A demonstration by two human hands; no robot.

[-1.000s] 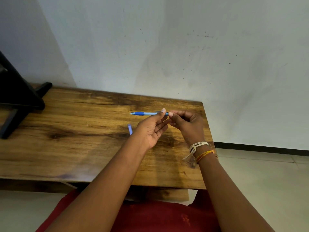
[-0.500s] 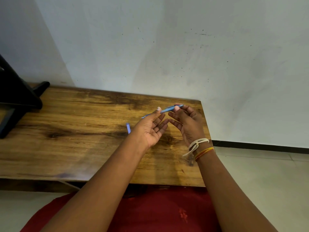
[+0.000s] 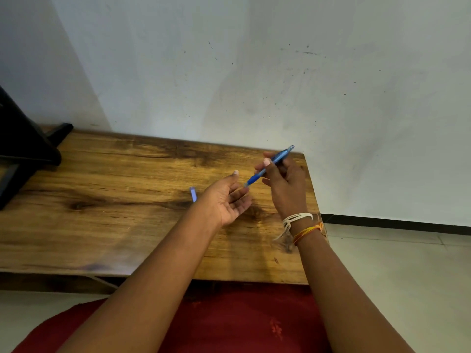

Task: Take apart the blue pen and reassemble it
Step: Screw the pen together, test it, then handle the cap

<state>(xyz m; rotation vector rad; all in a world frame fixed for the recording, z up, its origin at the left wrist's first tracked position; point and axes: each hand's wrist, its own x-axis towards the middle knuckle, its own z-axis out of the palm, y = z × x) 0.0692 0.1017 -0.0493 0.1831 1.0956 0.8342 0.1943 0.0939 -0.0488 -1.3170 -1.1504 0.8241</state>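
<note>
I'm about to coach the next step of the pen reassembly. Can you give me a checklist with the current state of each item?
1. Pen gripped by right hand: ok.
2. Left hand free, palm open: ok.
3. Loose blue piece on table, within sight: ok.
4. Pen tip points down toward left hand: ok.
5. Blue piece partly hidden behind left hand; which part it is: cannot tell.
6. Pen fully assembled: not ok, one piece lies apart.

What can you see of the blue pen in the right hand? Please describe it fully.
The blue pen looks like translucent blue plastic, with a darker blue grip near its lower tip. It slants, tip down-left, far end up-right, above the wooden table. Only the right hand touches it, pinching its middle; the open left hand does not.
</note>
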